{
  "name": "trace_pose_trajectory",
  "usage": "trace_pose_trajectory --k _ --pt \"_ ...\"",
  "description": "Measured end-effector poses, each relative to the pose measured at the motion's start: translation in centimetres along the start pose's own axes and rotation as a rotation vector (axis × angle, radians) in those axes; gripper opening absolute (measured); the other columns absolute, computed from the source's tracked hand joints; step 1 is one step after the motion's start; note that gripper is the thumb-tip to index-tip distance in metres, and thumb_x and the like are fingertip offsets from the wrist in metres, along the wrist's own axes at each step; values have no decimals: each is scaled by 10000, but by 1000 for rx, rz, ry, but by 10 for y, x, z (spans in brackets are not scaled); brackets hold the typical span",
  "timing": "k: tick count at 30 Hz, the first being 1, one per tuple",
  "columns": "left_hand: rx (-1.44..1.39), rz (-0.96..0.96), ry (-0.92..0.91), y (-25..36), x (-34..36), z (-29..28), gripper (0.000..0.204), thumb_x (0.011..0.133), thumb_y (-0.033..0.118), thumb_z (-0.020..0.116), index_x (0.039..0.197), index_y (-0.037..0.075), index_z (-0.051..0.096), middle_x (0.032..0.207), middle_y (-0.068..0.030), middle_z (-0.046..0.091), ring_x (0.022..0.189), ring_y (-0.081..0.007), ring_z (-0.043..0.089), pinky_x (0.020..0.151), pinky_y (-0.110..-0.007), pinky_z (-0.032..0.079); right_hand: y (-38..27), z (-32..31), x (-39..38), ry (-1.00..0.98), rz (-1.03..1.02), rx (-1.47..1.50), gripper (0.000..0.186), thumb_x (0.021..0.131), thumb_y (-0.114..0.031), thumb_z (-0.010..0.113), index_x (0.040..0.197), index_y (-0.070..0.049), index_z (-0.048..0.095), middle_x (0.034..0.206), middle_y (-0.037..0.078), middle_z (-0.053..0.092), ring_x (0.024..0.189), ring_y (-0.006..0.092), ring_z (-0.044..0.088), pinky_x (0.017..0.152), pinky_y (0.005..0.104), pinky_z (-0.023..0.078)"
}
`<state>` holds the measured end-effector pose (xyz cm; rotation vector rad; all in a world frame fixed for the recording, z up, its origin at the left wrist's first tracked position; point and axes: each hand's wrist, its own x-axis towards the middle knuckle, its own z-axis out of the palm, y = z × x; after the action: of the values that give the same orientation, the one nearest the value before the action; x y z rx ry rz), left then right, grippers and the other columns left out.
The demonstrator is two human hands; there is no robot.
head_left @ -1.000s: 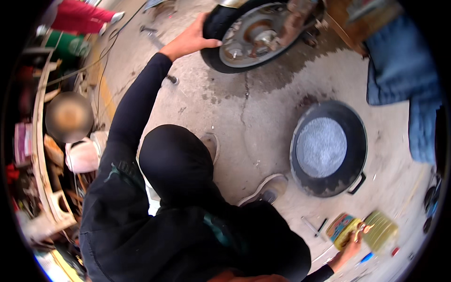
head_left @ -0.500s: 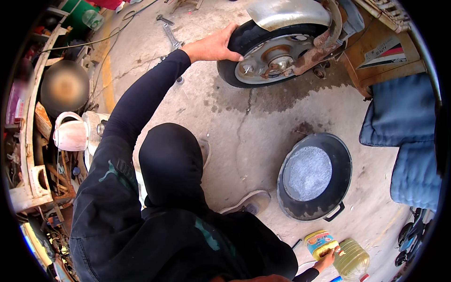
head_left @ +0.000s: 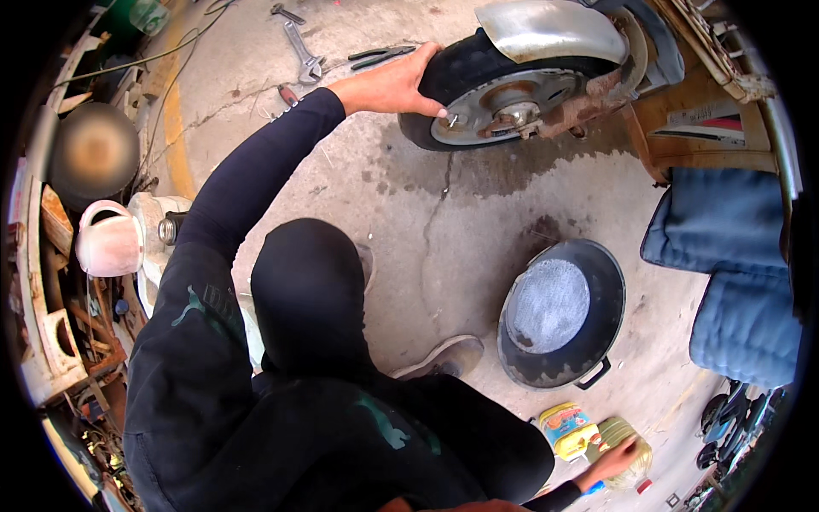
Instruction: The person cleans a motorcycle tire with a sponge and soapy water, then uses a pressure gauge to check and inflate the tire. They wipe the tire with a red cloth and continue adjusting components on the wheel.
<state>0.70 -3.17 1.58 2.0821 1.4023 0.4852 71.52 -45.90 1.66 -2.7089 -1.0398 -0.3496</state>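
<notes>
My left hand (head_left: 394, 87) grips the black tyre (head_left: 456, 68) of a wheel with a rusty grey hub (head_left: 518, 117) under a metal mudguard (head_left: 550, 32). My right hand (head_left: 612, 461), at the lower right, is over a greenish plastic jug (head_left: 633, 479) with a red cap, fingers curled; what they hold, if anything, I cannot make out. Beside it is a yellow container (head_left: 563, 422) with a colourful label. A black tub (head_left: 606, 303) holding foamy greyish liquid (head_left: 546, 307) sits on the concrete floor between my hands.
Wrenches (head_left: 303, 51) and black pliers (head_left: 371, 57) lie beyond my left arm. A cluttered rack (head_left: 68, 341), pink kettle (head_left: 115, 243), blurred round object (head_left: 94, 154) and cable (head_left: 162, 53) are left. Blue padded seats (head_left: 717, 218) and a rusty tan body panel (head_left: 682, 136) are right.
My right hand has moved rightward off the yellow container to above the greenish jug. My left hand stays on the tyre. The camera view has shifted, and the pliers have come into sight.
</notes>
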Motion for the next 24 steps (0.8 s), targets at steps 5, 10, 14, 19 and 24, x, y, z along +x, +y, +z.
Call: trace_pose_trajectory --k 5,10,14,19,24 --pt "-16 -15 -47 7 -2 -2 912 789 324 788 1434 -14 239 1387 -259 446 1309 -318 459 1082 -383 384 -296 -97 65 -721 -511 525 428 975 -249 566 1271 60 566 1192 170 630 1038 206 617 914 319 479" --pt "151 -141 -63 6 -4 -9 893 783 332 796 1384 -59 264 1286 -289 525 1233 -337 530 1032 -377 432 -504 -38 84 -1194 -780 692 528 929 -456 588 1180 8 616 1013 69 662 913 145 621 773 290 480" --pt "187 -455 -270 47 6 -15 858 785 401 791 1325 -68 319 1080 -236 634 839 -274 700 795 -358 549 -558 48 54 -1464 -505 1143 494 936 -453 604 1193 -31 612 1022 74 680 864 134 637 742 296 510" --pt "235 -363 -60 37 -16 -8 794 742 494 803 1210 -64 489 1004 -223 661 865 -296 683 782 -364 545 -574 101 19 -1556 -477 864 476 943 -451 595 1207 -55 602 1054 62 676 834 126 638 705 283 506" --pt "193 -352 24 22 -18 2 734 739 409 829 1227 -42 518 1076 -202 645 943 -275 671 815 -349 536 -584 119 9 -1623 -535 807 511 949 -477 578 1252 -65 589 1081 50 670 868 117 629 718 273 499"
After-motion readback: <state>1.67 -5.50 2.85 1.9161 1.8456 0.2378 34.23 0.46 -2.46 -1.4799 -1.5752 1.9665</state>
